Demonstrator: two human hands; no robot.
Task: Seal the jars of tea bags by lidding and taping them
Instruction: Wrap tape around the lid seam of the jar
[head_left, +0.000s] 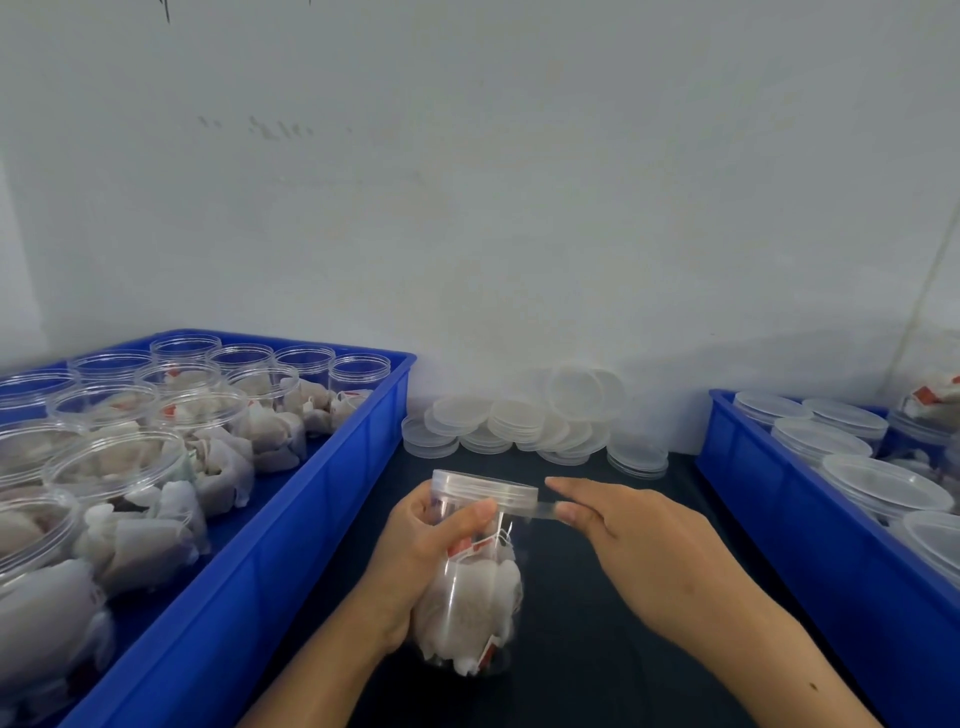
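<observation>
Dark cloth covers the desk (597, 597). Left hand (426, 551) grips a clear round jar (475, 587) of white tea bags, capped by a ribbed lid (485, 491). Right hand (639, 540) pinches glossy tape (530, 509) off the lid. Beyond, translucent lids (519, 421) lie stacked between 2 blue plastic trays (311, 499).

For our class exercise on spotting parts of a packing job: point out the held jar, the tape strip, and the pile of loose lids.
jar (470, 587), head view, on its clear body over the tea bags.
tape (527, 508), head view, on the strip stretched between lid and right-hand fingers.
lids (519, 421), head view, on a stack in the pile by the wall.
</observation>
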